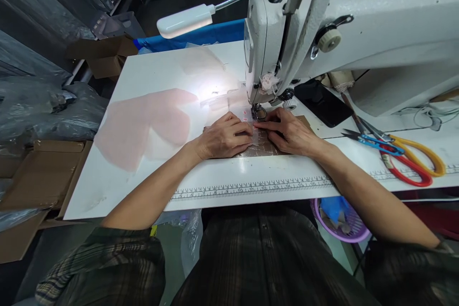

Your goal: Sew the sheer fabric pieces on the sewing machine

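Under the needle area of a white sewing machine (265, 33), a strip of sheer fabric (245, 114) with small pink marks lies just beside the presser foot (256, 113). The left hand (227, 136) rests on its near left side, fingers bent and drawn close together; whether they pinch the cloth cannot be told. From the other side, the right hand (289, 132) reaches in with its index finger extended to the fabric's edge near the foot; its grip cannot be made out either. A metal plate (263, 148) shows between and below the hands.

To the left, a sheer pink fabric panel (143, 119) lies flat on the white bench (215, 174), and a lit gooseneck lamp (186, 21) hangs over the area behind it. Right of the right hand lie a black phone (324, 103), blue thread snips (380, 144) and yellow and red scissor handles (440, 161). A printed ruler (251, 190) runs along the front edge. Below, at right, stands a purple basket (353, 237); cardboard boxes (46, 172) sit beyond the bench's left edge.
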The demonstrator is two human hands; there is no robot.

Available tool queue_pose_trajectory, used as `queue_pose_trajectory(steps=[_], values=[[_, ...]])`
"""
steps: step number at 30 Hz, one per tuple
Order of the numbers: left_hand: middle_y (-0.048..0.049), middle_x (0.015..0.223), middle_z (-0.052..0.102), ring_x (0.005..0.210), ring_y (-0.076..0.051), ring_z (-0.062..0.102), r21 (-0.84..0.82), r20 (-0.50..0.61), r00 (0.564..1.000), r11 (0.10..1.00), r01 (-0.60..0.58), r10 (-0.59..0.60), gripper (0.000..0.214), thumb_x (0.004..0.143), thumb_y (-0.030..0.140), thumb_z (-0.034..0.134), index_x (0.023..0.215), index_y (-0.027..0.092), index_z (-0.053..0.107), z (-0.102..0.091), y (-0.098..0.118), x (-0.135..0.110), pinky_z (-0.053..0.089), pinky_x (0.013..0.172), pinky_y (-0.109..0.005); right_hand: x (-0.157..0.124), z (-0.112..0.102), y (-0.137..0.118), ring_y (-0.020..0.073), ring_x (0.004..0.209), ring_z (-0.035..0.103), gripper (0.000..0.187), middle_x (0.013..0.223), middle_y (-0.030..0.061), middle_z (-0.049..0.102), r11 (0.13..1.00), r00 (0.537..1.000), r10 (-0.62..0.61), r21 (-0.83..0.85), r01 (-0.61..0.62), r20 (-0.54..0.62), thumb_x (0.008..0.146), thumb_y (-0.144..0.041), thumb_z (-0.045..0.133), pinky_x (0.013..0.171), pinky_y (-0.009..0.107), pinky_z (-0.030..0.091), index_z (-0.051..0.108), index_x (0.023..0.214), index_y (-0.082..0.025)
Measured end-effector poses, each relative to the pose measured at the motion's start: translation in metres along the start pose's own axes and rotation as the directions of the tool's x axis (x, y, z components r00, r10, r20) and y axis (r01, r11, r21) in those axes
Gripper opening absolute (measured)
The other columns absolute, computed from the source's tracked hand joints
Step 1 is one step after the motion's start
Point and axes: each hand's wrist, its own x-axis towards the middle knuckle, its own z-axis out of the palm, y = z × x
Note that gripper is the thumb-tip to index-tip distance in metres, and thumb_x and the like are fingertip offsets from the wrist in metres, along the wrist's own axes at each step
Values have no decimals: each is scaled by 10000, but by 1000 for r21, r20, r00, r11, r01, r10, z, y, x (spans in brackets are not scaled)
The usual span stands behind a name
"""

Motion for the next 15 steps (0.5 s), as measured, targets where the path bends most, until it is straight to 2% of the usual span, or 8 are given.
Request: queue_pose_trajectory(steps=[6,11,15], values=[[-38,925,757,770,-148,650,23,9,999,999,-49,49,172,972,173,572,861,181,703,-4,6,5,494,777,-329,0,-1,-1,270,1002,572,439,1072,129,609,1000,1000,-2,-2,2,-7,898,-158,502,957,504,525,728,1266,-239],[-75,940,743,796,-180,668,17,115,988,995,-103,100,187,931,155,547,866,155,722,-16,10,10,541,751,-321,1,-2,-2,271,990,569,408,1071,135,622,996,996,-85,-24,85,7,915,-162,491,908,499,536,755,1213,-253],[-83,960,733,791,-192,663,-19,160,981,994,-110,112,170,878,191,564,897,152,729,-22,8,13,558,751,-335,1,-4,-5,274,964,571,388,1068,149,626,995,996,-83,-58,84,22,929,-175,493,890,502,533,756,1211,-219]])
